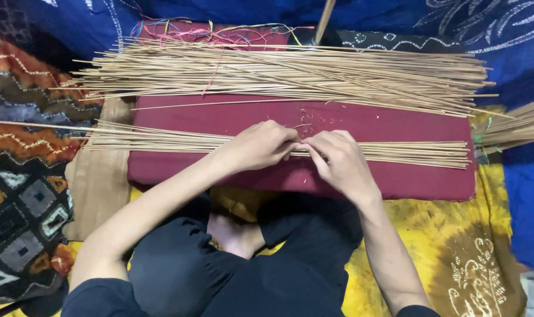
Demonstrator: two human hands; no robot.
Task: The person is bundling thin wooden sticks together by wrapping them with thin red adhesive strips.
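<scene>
A near row of thin pale sticks lies lengthwise across a maroon cushion in front of me. My left hand and my right hand meet at the middle of this row, fingertips pinched together on the sticks. A larger, looser pile of the same sticks lies along the far edge of the cushion.
Coloured threads lie tangled behind the far pile. A wooden pole stands at the back. More sticks poke in from the right. Patterned cloths, blue, yellow and multicoloured, cover the floor around my crossed legs.
</scene>
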